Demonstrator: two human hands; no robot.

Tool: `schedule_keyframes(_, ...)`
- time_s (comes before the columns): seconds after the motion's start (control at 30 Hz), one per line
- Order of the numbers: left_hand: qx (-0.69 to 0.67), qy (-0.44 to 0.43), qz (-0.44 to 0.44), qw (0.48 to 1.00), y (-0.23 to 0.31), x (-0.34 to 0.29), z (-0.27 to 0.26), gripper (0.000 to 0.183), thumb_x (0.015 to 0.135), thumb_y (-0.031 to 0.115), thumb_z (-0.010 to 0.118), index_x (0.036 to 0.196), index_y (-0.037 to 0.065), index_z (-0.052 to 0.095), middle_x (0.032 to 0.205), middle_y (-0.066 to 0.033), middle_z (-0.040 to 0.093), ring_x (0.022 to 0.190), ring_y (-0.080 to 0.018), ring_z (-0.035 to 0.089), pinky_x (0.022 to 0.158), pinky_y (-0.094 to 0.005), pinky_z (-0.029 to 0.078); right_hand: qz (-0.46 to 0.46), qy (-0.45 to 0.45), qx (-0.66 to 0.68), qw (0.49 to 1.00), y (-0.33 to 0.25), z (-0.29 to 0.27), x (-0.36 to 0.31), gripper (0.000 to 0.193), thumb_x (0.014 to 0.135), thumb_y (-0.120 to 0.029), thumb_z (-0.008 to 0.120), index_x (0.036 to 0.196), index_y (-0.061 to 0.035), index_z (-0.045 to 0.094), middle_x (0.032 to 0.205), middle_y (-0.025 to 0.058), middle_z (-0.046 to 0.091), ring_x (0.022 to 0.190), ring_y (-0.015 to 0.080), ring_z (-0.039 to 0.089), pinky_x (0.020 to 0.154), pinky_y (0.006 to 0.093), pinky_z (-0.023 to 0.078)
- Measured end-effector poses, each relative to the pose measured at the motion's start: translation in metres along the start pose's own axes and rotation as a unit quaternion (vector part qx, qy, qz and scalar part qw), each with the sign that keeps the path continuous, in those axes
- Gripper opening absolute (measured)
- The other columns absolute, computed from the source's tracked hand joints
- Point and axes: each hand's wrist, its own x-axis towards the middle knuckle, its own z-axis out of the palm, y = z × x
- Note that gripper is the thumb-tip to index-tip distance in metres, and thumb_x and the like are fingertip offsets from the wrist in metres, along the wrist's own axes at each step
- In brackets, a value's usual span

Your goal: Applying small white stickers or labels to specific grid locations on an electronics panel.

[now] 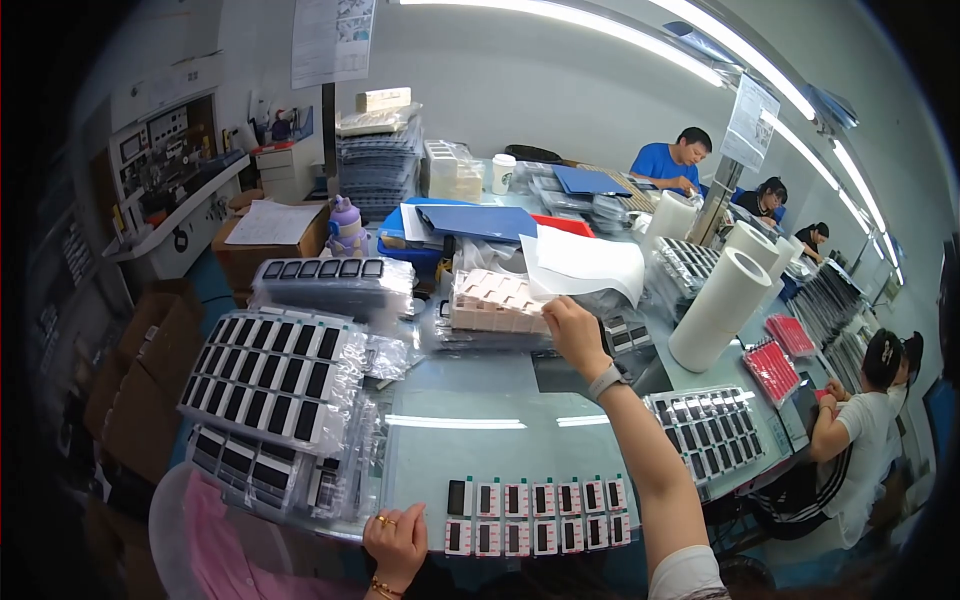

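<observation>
Pale trays (497, 314) at the far middle, your right hand (575, 330) at their right end.
It is mostly folded; your left hand (396, 543), loosely curled, sits just left of the near dark-windowed modules (543, 498). Grip in either cannot be told.

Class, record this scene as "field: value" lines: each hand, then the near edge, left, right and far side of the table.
Left hand: loosely curled by the near edge of the table, nothing visible in it
Right hand: fingers bent at the right end of a cream tray, contact unclear
Near edge: two rows of small dark-windowed panels
Left: stacked clear trays of dark-windowed parts
Right: upright white rolls
Far side: white cup
</observation>
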Motion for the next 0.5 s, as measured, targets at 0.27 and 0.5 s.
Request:
schedule_keyframes(0.27, 0.003, 0.002, 0.003, 1.0, 0.0, -0.001, -0.001, 0.016, 0.082, 0.01, 0.07, 0.098, 0.011, 0.074, 0.07, -0.0057, 0.058, 0.065, -0.0277, 0.059, 0.059, -0.0404, 0.043, 0.126, 0.254, 0.092, 0.955, 0.0, -0.017, 0.022, 0.01, 0.096, -0.01, 0.066, 0.094, 0.0, 0.068, 0.083, 0.0118, 0.069, 0.065, 0.0219, 0.063, 0.06, 0.0342, 0.049)
schedule_keyframes(0.5, -0.012, 0.001, -0.004, 1.0, 0.004, 0.001, -0.002, 0.013, 0.087, 0.007, 0.066, 0.098, 0.009, 0.072, 0.074, -0.0075, 0.059, 0.069, -0.0293, 0.058, 0.062, -0.0424, 0.042, 0.166, 0.222, 0.302, 0.912, -0.036, -0.064, 0.01, 0.012, 0.101, -0.012, 0.064, 0.1, -0.0012, 0.068, 0.081, 0.0005, 0.068, 0.058, 0.0025, 0.052, 0.051, 0.0188, 0.041)
